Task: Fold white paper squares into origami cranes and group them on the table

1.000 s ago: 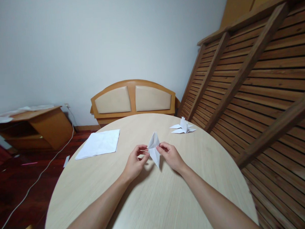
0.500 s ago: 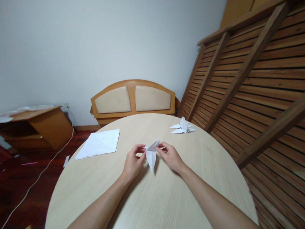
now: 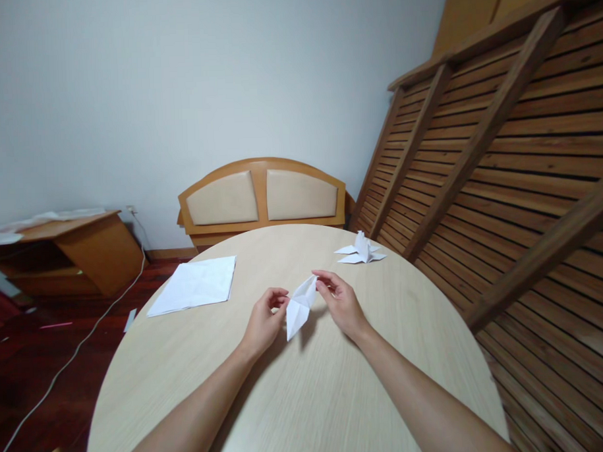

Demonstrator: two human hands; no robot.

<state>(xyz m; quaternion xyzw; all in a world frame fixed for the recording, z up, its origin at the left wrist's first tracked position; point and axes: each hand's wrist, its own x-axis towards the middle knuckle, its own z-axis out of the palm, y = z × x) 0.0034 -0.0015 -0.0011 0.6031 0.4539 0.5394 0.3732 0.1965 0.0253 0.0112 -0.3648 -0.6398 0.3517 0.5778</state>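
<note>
A small folded white paper piece (image 3: 299, 306) hangs just above the round pale wooden table (image 3: 307, 397), between my two hands. My left hand (image 3: 263, 321) pinches its left edge with curled fingers. My right hand (image 3: 340, 302) pinches its upper right tip between thumb and forefinger. The paper's pointed end tilts down to the left.
A stack of flat white paper sheets (image 3: 195, 293) lies at the table's far left. A finished folded paper figure (image 3: 360, 249) sits at the far right. A wooden headboard (image 3: 262, 199) stands behind the table, a slatted bed frame (image 3: 497, 166) leans at right, and a cable (image 3: 64, 366) crosses the floor.
The folded paper has been turned and reshaped between my fingers, from upright and pointed to tilted with its tip down-left. My right hand has risen slightly.
</note>
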